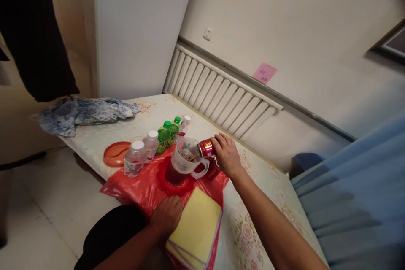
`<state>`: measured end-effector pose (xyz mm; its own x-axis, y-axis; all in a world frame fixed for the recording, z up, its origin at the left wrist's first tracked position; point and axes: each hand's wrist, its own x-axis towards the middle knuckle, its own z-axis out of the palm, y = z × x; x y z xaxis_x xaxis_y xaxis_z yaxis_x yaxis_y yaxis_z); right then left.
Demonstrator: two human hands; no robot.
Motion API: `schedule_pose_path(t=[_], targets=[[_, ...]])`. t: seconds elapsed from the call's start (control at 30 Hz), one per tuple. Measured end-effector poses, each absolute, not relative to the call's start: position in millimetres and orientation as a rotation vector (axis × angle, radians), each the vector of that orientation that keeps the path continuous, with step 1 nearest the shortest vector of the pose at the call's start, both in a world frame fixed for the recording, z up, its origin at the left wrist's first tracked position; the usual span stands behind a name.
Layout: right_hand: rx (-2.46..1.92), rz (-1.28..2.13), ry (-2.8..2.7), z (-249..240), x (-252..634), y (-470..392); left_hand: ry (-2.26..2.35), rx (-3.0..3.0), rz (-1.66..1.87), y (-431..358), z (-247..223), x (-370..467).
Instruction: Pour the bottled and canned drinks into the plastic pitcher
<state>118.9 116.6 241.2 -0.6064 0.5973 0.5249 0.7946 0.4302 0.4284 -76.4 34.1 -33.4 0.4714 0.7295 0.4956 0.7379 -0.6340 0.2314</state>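
Note:
My right hand (226, 156) is wrapped round a red drink can (206, 147), tilted to the left over a clear plastic pitcher (179, 166). A thin brownish stream runs from the can into the pitcher, which holds dark liquid topped with bubbles. The pitcher stands on a red scalloped plate (163, 177), its handle towards my right hand. Below my right hand, another red can (213, 171) is partly hidden. My left hand (167, 215) lies with fingers extended on a red plastic sheet (139, 190), beside a folded yellow cloth (198, 223).
Left of the pitcher stand two white-capped bottles (134, 160), two green-capped bottles (163, 137) and another white-capped bottle (184, 125). An orange lid (115, 154) lies near the table's left edge. A blue-patterned cloth (91, 112) covers the far corner. A radiator (215, 86) borders the floral-covered table (249, 228).

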Motion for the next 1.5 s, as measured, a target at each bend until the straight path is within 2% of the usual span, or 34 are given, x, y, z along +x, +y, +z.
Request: schedule_pose_path(t=[0.53, 1.5], targets=[[-1.201, -1.031, -2.420, 243.8, 118.6, 115.9, -1.348, -2.671, -0.877, 35.2, -38.0, -75.2], [-1.218, -0.944, -2.408, 241.7, 118.8, 115.0, -1.334, -2.676, -0.871, 35.5, -35.6, -75.3]])
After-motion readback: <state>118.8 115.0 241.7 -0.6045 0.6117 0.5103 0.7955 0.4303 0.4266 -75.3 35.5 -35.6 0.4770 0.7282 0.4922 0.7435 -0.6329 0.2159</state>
